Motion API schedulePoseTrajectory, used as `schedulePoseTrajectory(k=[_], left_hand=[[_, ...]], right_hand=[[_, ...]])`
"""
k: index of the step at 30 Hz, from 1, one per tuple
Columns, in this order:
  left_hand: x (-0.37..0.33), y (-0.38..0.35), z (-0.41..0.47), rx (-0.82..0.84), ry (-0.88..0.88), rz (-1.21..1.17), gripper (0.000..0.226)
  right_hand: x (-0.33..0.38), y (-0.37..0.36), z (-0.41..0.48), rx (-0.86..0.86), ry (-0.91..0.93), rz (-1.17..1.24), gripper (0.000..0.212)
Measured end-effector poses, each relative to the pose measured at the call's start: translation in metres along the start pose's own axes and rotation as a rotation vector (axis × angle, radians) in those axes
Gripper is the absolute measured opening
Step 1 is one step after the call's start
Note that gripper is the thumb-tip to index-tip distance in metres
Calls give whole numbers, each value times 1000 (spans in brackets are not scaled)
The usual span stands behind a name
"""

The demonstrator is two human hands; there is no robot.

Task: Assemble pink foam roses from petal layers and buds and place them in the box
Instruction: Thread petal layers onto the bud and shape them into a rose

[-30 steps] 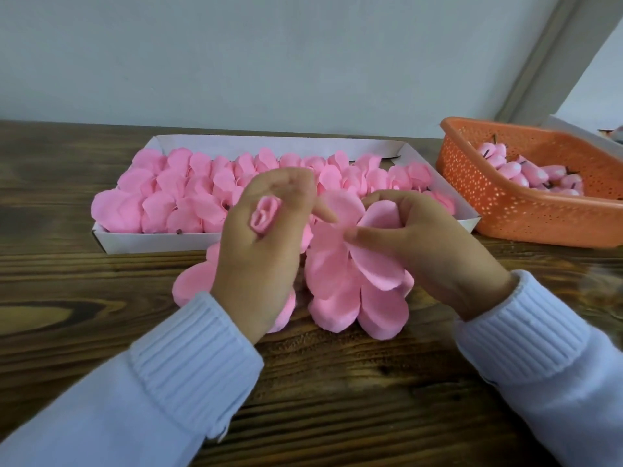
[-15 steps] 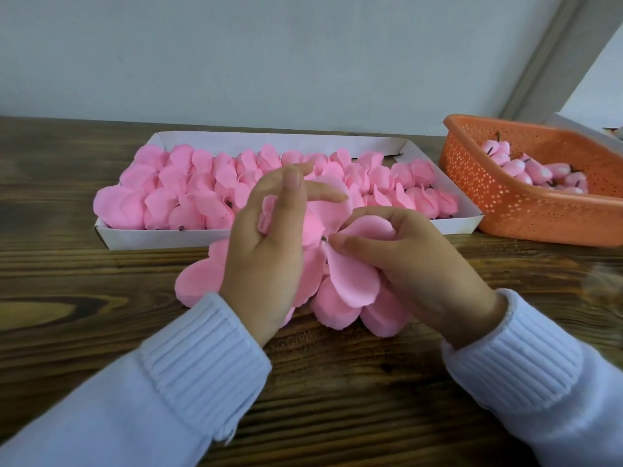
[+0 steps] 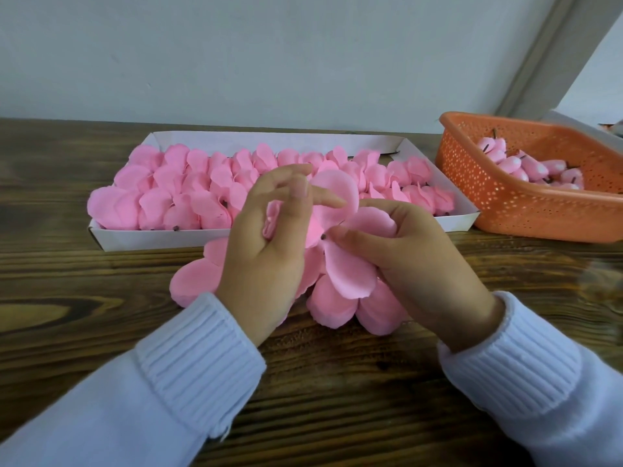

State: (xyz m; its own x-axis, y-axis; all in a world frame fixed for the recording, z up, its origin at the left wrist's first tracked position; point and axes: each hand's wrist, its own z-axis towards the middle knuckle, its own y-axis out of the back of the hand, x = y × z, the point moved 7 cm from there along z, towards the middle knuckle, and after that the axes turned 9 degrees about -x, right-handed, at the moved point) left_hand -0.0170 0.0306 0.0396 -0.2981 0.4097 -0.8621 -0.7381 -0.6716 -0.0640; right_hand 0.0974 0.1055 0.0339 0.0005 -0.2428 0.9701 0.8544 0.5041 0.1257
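1. Since half a second before, the left hand point(image 3: 266, 254) had spread its fingers, so the bud point(image 3: 271, 219) showed again, and the petal layer point(image 3: 347, 267) stood tilted up between the hands.
2. Far left to centre: white box point(image 3: 161, 235) on the wooden table point(image 3: 67, 298), packed with finished pink roses point(image 3: 202, 187).
3. Just near the box's near wall, loose petal layers point(image 3: 192, 281) lay on the table, partly under both hands.
4. Left hand held the bud; which fingers clamped it could not be told. Two fingers stretched right, across the petal layer.
5. Dark stem tip point(image 3: 323, 236) showed at the petal layer's centre, touching the right fingertips point(image 3: 338, 234).
6. Right hand point(image 3: 408, 261) pinched the petal layer, fingers curled on it.
7. Far right: orange basket point(image 3: 526, 210) holding more buds point(image 3: 526, 166), well apart from the hands.
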Motion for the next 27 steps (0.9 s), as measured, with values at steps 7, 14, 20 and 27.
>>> schedulePoseTrajectory(k=[7,14,20,27], left_hand=[[-6,-3,-1,55,-65,93,34],[-9,-4,-3,83,-69,-80,42],[-6,-5,-4,79,-30,-179,60],[-3,-6,-6,97,45,-134,76]], right_hand=[[9,-3,-3,34,86,-1,10],[15,-15,-6,172,161,99,18],[17,-20,-7,184,260,71,30],[18,-22,-6,201,327,78,29]])
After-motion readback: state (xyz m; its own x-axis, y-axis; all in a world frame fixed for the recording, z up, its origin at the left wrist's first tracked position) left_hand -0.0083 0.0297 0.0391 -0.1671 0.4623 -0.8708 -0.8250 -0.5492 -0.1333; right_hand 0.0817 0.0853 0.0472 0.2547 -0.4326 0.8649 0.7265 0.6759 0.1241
